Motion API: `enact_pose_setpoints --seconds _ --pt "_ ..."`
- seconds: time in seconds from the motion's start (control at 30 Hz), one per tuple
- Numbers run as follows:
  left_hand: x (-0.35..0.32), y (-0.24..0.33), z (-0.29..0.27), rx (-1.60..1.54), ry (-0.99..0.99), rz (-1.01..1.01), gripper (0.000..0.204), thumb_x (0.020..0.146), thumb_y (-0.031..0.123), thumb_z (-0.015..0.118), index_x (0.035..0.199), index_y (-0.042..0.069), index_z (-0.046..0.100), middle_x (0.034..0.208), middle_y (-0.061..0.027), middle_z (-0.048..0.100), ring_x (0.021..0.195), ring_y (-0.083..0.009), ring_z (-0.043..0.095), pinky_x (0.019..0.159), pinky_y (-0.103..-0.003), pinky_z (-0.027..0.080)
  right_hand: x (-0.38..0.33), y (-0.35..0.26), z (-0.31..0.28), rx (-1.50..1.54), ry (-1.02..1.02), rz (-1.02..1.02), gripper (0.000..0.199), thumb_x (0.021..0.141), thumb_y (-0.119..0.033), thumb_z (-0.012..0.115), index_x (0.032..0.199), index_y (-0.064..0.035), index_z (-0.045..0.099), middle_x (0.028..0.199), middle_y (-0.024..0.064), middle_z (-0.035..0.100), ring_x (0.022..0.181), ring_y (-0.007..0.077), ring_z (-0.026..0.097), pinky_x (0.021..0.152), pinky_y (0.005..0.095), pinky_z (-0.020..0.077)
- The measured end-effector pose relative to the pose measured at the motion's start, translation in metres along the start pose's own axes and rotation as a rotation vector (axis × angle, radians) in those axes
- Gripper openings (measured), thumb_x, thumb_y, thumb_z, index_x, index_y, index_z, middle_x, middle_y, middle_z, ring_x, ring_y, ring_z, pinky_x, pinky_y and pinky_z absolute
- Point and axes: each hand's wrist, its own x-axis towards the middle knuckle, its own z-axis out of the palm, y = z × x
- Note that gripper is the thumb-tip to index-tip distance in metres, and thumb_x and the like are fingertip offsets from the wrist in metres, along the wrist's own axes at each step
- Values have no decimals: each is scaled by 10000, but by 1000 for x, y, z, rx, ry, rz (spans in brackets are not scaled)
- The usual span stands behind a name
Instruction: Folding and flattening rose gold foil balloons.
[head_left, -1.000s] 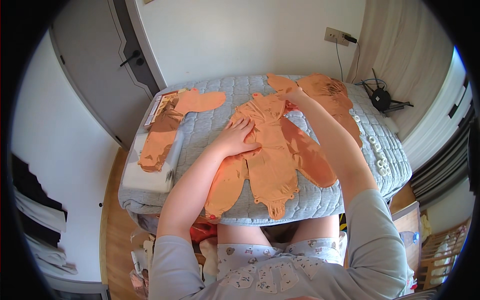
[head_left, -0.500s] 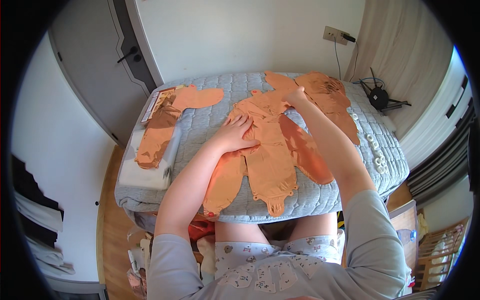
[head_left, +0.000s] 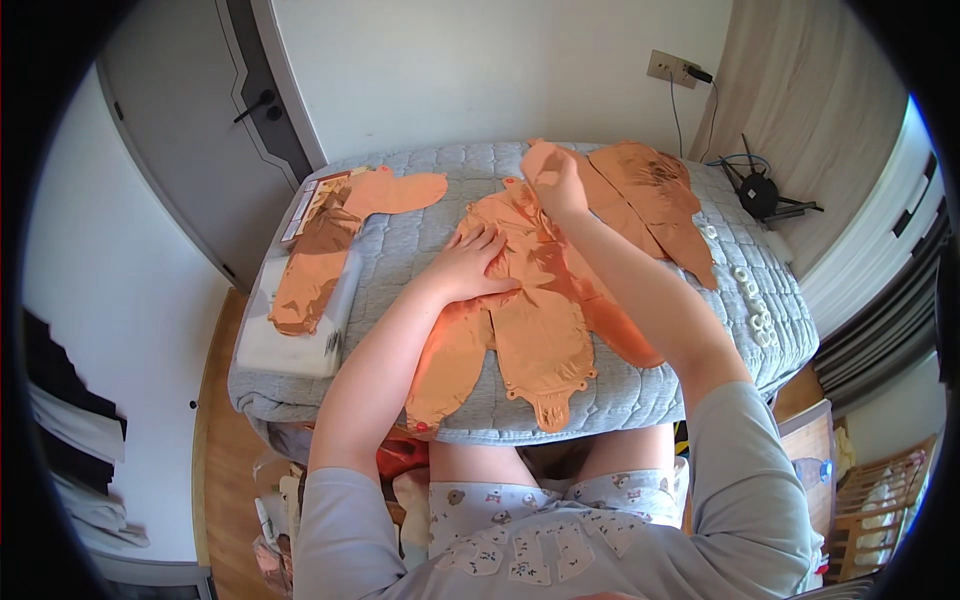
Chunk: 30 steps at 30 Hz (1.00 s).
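Observation:
A flat, uninflated orange foil balloon (head_left: 545, 335) lies spread on the grey quilted bed (head_left: 380, 290) in front of me, its lobes pointing toward my lap. My left hand (head_left: 468, 265) rests on its left side with fingers spread, pressing the foil to the quilt. At the balloon's far end my right hand (head_left: 556, 182) is closed and slightly raised, gripping a part of the foil. The balloon's right lobe is partly hidden under my right forearm. Further right lies another wrinkled orange foil piece (head_left: 645, 185), darker on its far side.
Left on the bed, a folded orange foil balloon (head_left: 312, 275) lies over a white package (head_left: 290, 355) and a printed card (head_left: 310, 205). Several white rings (head_left: 760, 322) lie along the right edge. A black device with antennas (head_left: 757, 196) stands beyond the bed's far right corner.
My right hand has moved left and a little away from me, drawing foil along and lifting it. The balloon's middle has creased. My left hand has stayed in place.

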Motion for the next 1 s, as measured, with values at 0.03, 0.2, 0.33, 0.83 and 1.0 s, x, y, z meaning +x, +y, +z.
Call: enact_pose_setpoints --seconds 0.03,0.2,0.33,0.83,1.0 --pt "3 4 -1 -2 1 9 1122 820 768 602 1598 18 300 1671 -213 262 1572 -341 192 1272 -526 135 -2 1 0 -38 -56 -62 764 893 -228 725 1527 -33 345 1374 193 615 1238 350 620 1024 421 493" --pt "6 6 -1 23 -17 9 1073 849 718 620 1611 39 287 1687 -184 241 1582 -323 161 1279 -504 116 -15 -2 -2 -147 -617 -289 765 950 -309 687 1583 -76 325 1490 193 533 1304 325 572 1039 400 488" --pt "4 12 -5 9 23 19 1066 853 709 622 1612 40 285 1685 -197 236 1582 -327 159 1278 -506 114 -11 -6 -19 61 -671 -119 734 986 -309 659 1596 -83 318 1540 160 478 1299 293 560 1055 393 475" --pt "9 7 -1 -37 -14 24 1095 867 748 564 1622 24 238 1704 -190 172 1594 -308 101 1286 -477 66 -37 34 -149 -501 -699 -69 476 975 -361 666 1343 -60 644 1189 123 714 1104 213 665 950 376 522" --pt "1 5 -1 -19 -24 2 1024 894 695 586 1628 66 250 1710 -155 182 1596 -280 108 1282 -483 83 -73 -19 -171 -665 -751 211 447 942 -410 696 1179 -31 697 1020 96 716 959 166 669 823 323 525"
